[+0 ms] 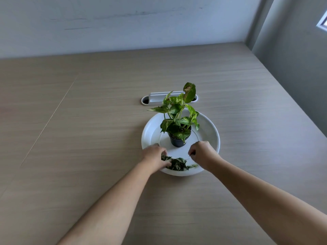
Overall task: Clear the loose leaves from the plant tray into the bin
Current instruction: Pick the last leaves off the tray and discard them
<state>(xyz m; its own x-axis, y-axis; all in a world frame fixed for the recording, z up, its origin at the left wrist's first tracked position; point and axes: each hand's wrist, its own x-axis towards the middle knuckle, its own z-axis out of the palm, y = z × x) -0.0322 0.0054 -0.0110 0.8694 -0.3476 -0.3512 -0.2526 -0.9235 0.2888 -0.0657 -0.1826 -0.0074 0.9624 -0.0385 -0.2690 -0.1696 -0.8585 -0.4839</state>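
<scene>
A round white plant tray sits on the wooden table, with a small leafy plant in a black pot standing at its middle. A clump of loose, dark wilted leaves lies at the tray's near edge. My left hand reaches over the tray's left rim and grips the left end of that clump. My right hand hovers over the tray just right of the leaves, fingers curled, pinching what looks like a thin stem. No bin is in view.
A white oval cable grommet is set into the table behind the plant. A pale wall runs along the table's far edge and a grey wall closes off the right side.
</scene>
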